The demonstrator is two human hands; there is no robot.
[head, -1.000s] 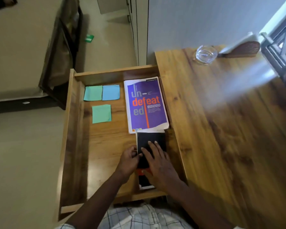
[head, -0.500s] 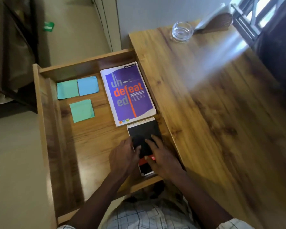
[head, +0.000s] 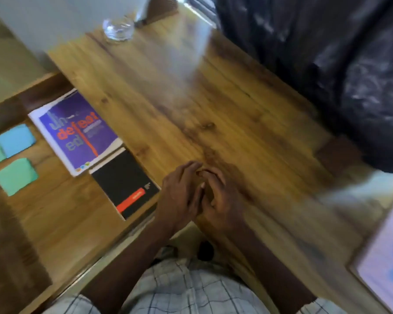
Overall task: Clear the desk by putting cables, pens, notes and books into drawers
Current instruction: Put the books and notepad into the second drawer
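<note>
The fingers (head: pixel 192 168) of the left hand (head: pixel 181 196) are lying fairly straight and relaxed against the right hand (head: pixel 222 200), whose own fingers are bending loosely. Neither hand is gripping anything that shows, though blur is softening the detail. Both hands are sitting together over the counter (head: pixel 213 98) at its near left edge, where it is meeting the open drawer (head: pixel 55 214). Just beside the left hand, a black notebook (head: pixel 123 180) is lying flat in the drawer along the counter's side; its red band is carrying white writing too blurred to read. Touching its far end, a purple book (head: pixel 77 132) is showing "un", "defeat", "ed". Farther left, a blue note (head: pixel 16 139) and two green notes (head: pixel 16 175) are lying flat, with bare drawer floor stretching toward the front rail. Bare wood is running beyond the hands to a glass bowl (head: pixel 118 30) at the far corner, and dark plastic sheeting (head: pixel 327 64) is crowding the counter's right edge.
</note>
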